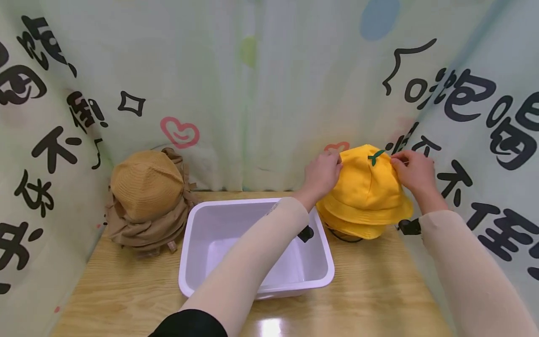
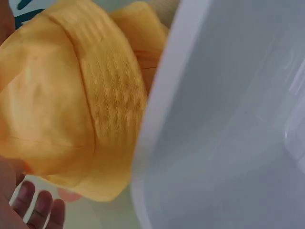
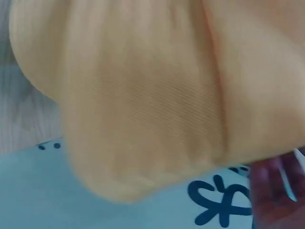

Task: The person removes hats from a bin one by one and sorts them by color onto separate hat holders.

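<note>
A yellow bucket hat [image 1: 358, 180] with a small green sprout [image 1: 375, 157] on its crown is at the right of the table. My left hand [image 1: 323, 173] pinches the crown's left side between thumb and forefinger. Opposite it, my right hand [image 1: 414, 171] pinches the fabric near the sprout. More yellow fabric [image 2: 140, 24] shows under the brim in the left wrist view, and a thin dark loop [image 1: 345, 238] pokes out below. The right wrist view is mostly filled by the hat's brim [image 3: 143, 105], with right-hand fingers [image 3: 274, 191] behind its edge.
A pale lilac plastic tub [image 1: 257, 286] stands mid-table, under my left forearm. To its left, a straw-coloured hat [image 1: 147, 185] sits on a heap of brown fabric [image 1: 143, 234]. A printed curtain [image 1: 252, 103] hangs behind and along both sides of the wooden table [image 1: 362, 290].
</note>
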The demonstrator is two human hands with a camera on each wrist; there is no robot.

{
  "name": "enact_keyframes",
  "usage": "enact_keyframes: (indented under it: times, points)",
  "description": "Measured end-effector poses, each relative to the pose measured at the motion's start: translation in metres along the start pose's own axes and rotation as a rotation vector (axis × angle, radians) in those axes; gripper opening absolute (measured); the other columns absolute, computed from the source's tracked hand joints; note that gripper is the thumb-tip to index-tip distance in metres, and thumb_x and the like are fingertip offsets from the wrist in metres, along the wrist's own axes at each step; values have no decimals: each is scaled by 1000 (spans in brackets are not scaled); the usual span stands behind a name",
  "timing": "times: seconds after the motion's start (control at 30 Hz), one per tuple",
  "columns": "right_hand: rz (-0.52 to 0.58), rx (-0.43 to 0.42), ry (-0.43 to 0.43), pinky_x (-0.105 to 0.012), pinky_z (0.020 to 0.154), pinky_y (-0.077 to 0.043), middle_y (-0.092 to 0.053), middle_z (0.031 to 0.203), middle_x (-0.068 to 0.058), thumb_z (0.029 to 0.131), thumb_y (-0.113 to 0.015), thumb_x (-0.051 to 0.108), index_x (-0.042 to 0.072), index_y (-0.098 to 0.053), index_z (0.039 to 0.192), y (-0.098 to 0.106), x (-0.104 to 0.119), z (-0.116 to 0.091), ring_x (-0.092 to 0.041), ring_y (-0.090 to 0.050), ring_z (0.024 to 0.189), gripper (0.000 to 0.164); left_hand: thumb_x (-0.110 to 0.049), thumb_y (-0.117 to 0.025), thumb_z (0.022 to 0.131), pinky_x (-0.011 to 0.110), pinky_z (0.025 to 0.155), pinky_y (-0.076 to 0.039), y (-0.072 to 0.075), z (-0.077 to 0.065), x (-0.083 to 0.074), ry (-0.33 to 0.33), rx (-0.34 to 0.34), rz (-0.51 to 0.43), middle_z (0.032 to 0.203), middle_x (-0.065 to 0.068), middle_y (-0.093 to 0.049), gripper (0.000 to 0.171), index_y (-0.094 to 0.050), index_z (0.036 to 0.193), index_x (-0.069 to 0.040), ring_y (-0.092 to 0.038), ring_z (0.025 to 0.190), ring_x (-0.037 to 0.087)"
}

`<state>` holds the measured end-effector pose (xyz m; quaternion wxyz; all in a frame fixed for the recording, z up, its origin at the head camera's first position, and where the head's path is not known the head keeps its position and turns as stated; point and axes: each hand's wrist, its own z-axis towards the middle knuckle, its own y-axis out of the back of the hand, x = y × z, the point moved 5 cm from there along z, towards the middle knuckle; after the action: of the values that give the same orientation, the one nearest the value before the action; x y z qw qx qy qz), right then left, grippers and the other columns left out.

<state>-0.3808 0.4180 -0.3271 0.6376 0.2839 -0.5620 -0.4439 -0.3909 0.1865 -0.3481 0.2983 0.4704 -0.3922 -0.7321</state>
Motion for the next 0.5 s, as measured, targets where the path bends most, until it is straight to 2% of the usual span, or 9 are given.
enact_keyframes:
  times: [0.07, 0.1, 0.13, 0.2, 0.27, 0.37, 0.43, 0.5]
  points:
    - [31, 58, -3, -62, 101, -36, -58, 125, -32, 108, -37, 36, -1, -56, 134, -11, 0, -2, -49, -51, 113, 50, -51, -53, 100, 29, 83, -51, -8, 0, 0, -13, 50, 13, 129, -4, -54, 39, -56, 129, -26, -56, 108, 16]
    - [65, 62, -7, -63, 105, -32, -56, 132, -31, 108, -34, 39, 1, -53, 139, -16, 0, -5, -50, -49, 120, 53, -58, -53, 96, 31, 90, -50, -12, 0, -1, -27, 82, 20, 139, -2, -47, 52, -50, 138, -28, -52, 118, 18]
    - [113, 46, -12, -63, 106, -34, -54, 137, -29, 108, -31, 43, 4, -49, 144, -19, 1, -9, -49, -47, 125, 56, -65, -54, 92, 34, 97, -48, -17, 0, -2, -48, 118, 17, 149, 0, -39, 68, -40, 148, -29, -47, 128, 22]
    - [247, -46, 3, -60, 110, -33, -49, 146, -23, 108, -30, 45, 10, -41, 152, -23, 3, -21, -45, -44, 134, 57, -77, -56, 83, 42, 108, -42, -27, -1, -5, -110, 189, 20, 163, 3, -18, 100, -13, 160, -31, -33, 143, 29]
    - [344, -162, 67, -60, 115, -28, -44, 153, -17, 106, -37, 44, 17, -37, 155, -25, 7, -35, -40, -39, 140, 56, -83, -59, 74, 52, 112, -38, -35, -2, -8, -158, 248, 13, 168, 1, 0, 120, 9, 160, -34, -19, 151, 33]
    - [329, -217, 162, -63, 115, -24, -35, 160, -9, 100, -53, 42, 25, -27, 159, -38, 9, -53, -39, -32, 144, 67, -81, -67, 69, 58, 113, -32, -45, -2, -7, -190, 303, -3, 167, 2, 14, 134, 28, 152, -38, -7, 153, 37]
    - [257, -197, 186, -66, 111, -27, -31, 162, -10, 94, -62, 45, 27, -19, 161, -51, 9, -60, -42, -33, 142, 82, -77, -72, 68, 57, 113, -33, -50, -2, -5, -195, 323, -21, 167, 3, 17, 137, 34, 149, -41, -5, 153, 38]
    - [197, -154, 172, -67, 107, -31, -28, 162, -12, 90, -67, 50, 28, -11, 161, -64, 7, -62, -44, -36, 138, 94, -73, -75, 68, 54, 114, -35, -55, -2, -2, -203, 339, -36, 167, 6, 18, 139, 36, 146, -43, -4, 153, 39]
